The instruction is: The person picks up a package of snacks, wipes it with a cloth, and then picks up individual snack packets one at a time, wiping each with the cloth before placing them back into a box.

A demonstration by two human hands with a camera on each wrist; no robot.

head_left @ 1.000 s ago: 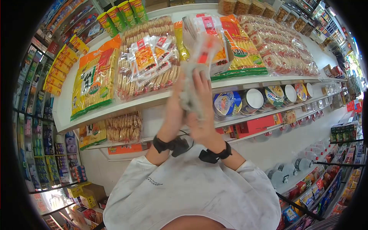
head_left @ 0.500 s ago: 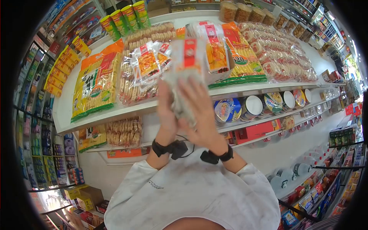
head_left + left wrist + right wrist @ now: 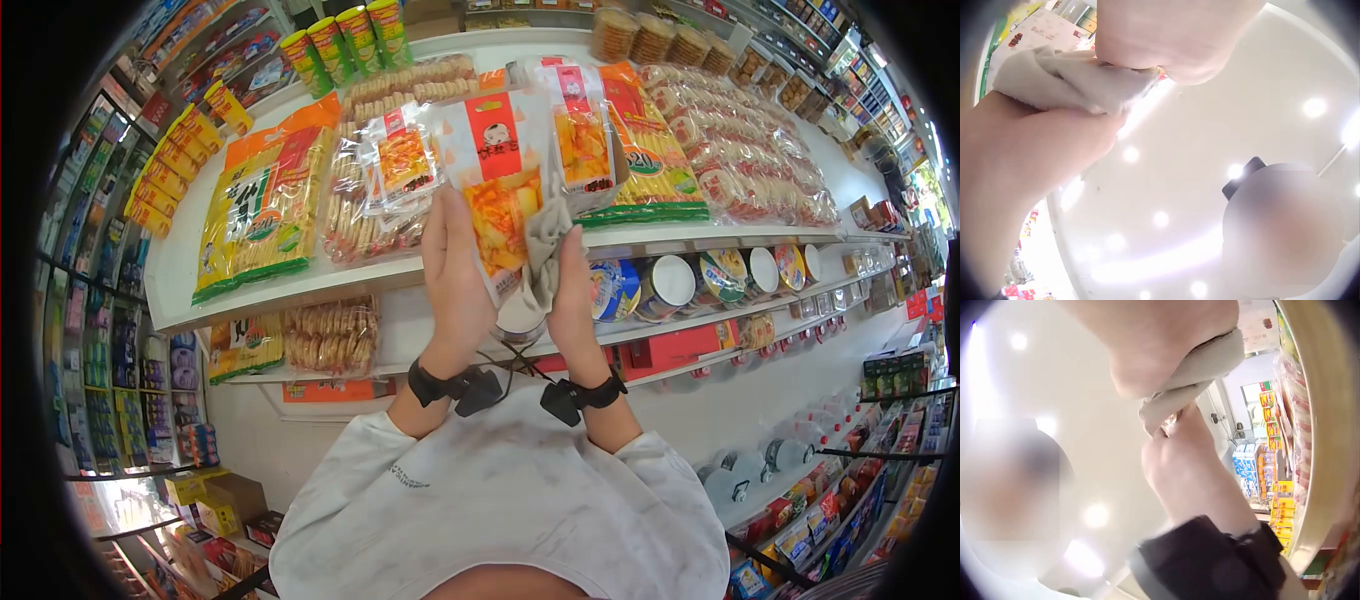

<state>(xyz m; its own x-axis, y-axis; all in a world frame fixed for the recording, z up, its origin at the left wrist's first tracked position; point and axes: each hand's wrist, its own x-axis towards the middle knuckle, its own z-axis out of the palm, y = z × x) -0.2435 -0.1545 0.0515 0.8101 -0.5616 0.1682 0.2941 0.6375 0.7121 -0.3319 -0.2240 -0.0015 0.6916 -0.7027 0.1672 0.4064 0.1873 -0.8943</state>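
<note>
A white food pouch (image 3: 495,140) with a red label and a picture of orange food stands tilted over the shelf edge, between both hands. My left hand (image 3: 457,290) holds it along its left side, thumb toward the front. At its right edge, my right hand (image 3: 573,305) grips a crumpled grey cloth (image 3: 545,250) against the pouch. In the left wrist view the cloth (image 3: 1079,81) lies between the two hands. The right wrist view shows the cloth (image 3: 1204,369) folded under my right hand (image 3: 1160,337), near my left hand (image 3: 1179,456).
Similar pouches (image 3: 404,155) lie on packaged biscuits to the left, and a box of pouches (image 3: 583,140) stands behind at the right. Bagged yellow sticks (image 3: 262,200) lie along the white shelf (image 3: 350,285). Instant noodle tubs (image 3: 668,282) line the shelf below.
The pouch has turned so its front shows fully. The hands have moved apart to its sides, and the cloth has shifted from across its lower part to the right edge.
</note>
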